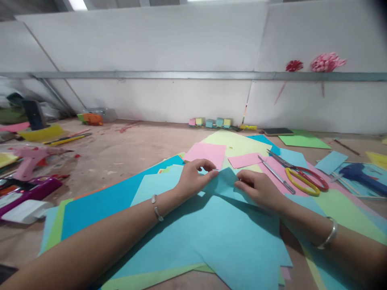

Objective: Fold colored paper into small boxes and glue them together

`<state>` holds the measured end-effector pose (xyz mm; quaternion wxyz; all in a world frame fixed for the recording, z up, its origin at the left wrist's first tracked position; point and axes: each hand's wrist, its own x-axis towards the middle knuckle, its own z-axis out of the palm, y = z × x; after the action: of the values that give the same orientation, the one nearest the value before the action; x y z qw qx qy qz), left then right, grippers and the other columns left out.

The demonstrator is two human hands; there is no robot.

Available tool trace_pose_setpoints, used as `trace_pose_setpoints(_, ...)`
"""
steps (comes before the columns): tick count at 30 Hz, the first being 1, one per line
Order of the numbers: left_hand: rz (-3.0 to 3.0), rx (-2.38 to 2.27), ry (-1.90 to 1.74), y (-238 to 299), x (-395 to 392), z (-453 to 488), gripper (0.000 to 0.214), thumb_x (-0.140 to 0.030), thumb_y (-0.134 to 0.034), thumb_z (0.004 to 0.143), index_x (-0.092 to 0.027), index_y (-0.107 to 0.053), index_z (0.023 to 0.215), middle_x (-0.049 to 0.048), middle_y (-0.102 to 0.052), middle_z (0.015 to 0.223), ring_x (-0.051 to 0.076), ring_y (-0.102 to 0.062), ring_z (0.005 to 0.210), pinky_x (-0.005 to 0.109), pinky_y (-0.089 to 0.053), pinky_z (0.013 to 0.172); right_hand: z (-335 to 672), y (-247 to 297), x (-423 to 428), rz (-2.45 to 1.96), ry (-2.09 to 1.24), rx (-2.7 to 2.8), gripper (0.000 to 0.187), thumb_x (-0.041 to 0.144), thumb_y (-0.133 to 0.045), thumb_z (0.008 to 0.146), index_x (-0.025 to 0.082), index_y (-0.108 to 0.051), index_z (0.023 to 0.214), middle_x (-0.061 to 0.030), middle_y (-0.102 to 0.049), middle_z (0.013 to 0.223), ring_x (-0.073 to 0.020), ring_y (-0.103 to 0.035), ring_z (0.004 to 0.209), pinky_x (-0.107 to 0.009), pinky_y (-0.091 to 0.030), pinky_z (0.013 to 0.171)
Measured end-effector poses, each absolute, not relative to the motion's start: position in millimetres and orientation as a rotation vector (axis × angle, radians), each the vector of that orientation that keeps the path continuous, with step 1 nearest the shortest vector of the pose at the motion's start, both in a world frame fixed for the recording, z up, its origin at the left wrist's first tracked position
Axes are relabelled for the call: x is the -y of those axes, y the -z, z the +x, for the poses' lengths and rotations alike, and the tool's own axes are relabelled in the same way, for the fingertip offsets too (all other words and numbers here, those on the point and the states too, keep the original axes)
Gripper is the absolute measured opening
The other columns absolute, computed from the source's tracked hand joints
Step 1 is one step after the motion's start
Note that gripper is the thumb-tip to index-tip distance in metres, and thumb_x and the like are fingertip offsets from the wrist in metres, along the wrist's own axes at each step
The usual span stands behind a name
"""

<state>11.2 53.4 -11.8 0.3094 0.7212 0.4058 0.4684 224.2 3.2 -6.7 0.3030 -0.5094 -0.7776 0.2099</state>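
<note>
Between my two hands is a small light-blue piece of paper (223, 182), raised a little above the stack and bent to a peak at its top. My left hand (198, 176) pinches its left edge between thumb and fingers. On the other side, my right hand (256, 187) grips the right edge the same way. Beneath both hands lie light-blue sheets (205, 233), spread over a darker blue sheet (99, 205). A pink square of paper (205, 154) and a pink strip (244, 160) rest just beyond the hands.
Right of my right hand lie scissors (302, 181) with red and yellow handles and a slim craft knife (276, 174). A pink glue gun (30, 159) and purple tool (33, 195) lie at left. Small paper cubes (210, 123) line the wall; a dark blue tool (364, 177) sits far right.
</note>
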Motion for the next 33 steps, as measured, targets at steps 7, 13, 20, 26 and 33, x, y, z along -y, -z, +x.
trace_pose_setpoints(7,2.083,-0.900,-1.151,7.3,-39.4,13.3,0.005,-0.022,-0.068,0.074,-0.021,-0.071,0.070,0.0032,-0.071,0.071,0.017,-0.062,0.068,0.029,-0.043,0.067,216.8,6.3,5.6,-1.287,-0.571,2.221,0.014,0.027,-0.048,0.085,0.019,-0.054,0.074,0.0029,-0.050,0.062,-0.0112,-0.042,0.058,-0.024,-0.033,0.058)
trace_pose_setpoints(13,1.920,-0.863,-1.082,1.3,-29.5,18.0,0.006,-0.021,-0.066,0.073,-0.019,-0.071,0.071,0.0036,-0.069,0.069,0.014,-0.055,0.061,0.026,-0.038,0.056,214.2,7.8,8.0,-1.292,-0.679,2.215,0.016,0.027,-0.047,0.084,0.020,-0.049,0.069,0.0041,-0.044,0.060,-0.0110,-0.038,0.057,-0.024,-0.031,0.056)
trace_pose_setpoints(20,1.706,-0.848,-1.128,3.4,-30.5,16.9,0.007,-0.020,-0.062,0.075,-0.018,-0.069,0.076,0.0008,-0.064,0.067,0.012,-0.054,0.062,0.025,-0.042,0.059,209.8,0.4,9.3,-1.300,-0.867,2.180,0.018,0.028,-0.051,0.081,0.020,-0.047,0.065,0.0050,-0.040,0.058,-0.0105,-0.037,0.056,-0.024,-0.030,0.054)
trace_pose_setpoints(26,1.747,-0.915,-1.122,4.7,-53.1,9.4,0.030,-0.040,-0.052,0.087,-0.014,-0.066,0.090,0.0026,-0.063,0.068,0.013,-0.055,0.063,0.026,-0.044,0.061,221.0,0.9,-1.3,-1.397,-0.849,2.106,0.018,0.034,-0.052,0.080,0.019,-0.056,0.069,0.0027,-0.046,0.061,-0.0126,-0.043,0.059,-0.025,-0.033,0.055)
trace_pose_setpoints(33,1.976,-0.960,-0.932,14.2,-60.1,6.6,0.028,-0.025,-0.069,0.071,-0.014,-0.069,0.097,-0.0011,-0.059,0.068,0.011,-0.048,0.060,0.025,-0.039,0.059,233.6,1.3,-13.3,-1.451,-0.852,1.868,0.023,0.038,-0.053,0.081,0.018,-0.062,0.077,-0.0008,-0.058,0.069,-0.0152,-0.051,0.064,-0.027,-0.040,0.060)
